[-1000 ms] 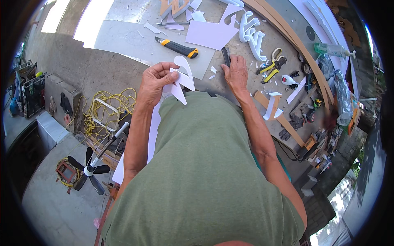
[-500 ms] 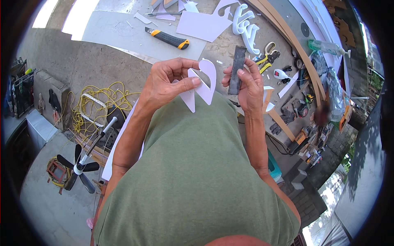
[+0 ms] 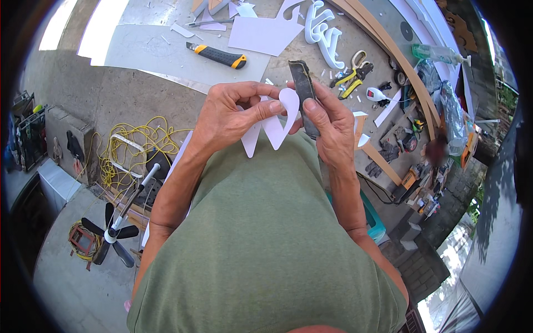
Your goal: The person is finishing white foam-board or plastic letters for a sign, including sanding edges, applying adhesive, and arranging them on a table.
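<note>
Holding: the left hand [image 3: 230, 114] has its thumb and fingers pinched shut on a flat white cut-out shape with a rounded top and 2 pointed legs [image 3: 275, 125], up close to the chest over the green shirt [image 3: 266, 244]
Right hand: right hand [image 3: 327, 125] is wrapped tight round a dark narrow rectangular sanding block [image 3: 305, 94], its edge touching the rounded top of the cut-out
Bench: grey worktable [image 3: 139, 94] just past the hands, with a yellow and black utility knife [image 3: 217, 55] lying on a pale sheet
Sheets: a flat white board offcut [image 3: 258, 34] beyond the knife, chunky white 3D letters [image 3: 322, 30] beside it
Tools: yellow-handled snips [image 3: 352, 72] near the letters, right of the block
Bottle: clear plastic bottle [image 3: 438, 54] lying at the far right edge, can't tell what's in it
Floor left: tangled yellow cable [image 3: 133, 144] and a black fan [image 3: 111, 236] below it
Labels: nothing readable on any package from here
</note>
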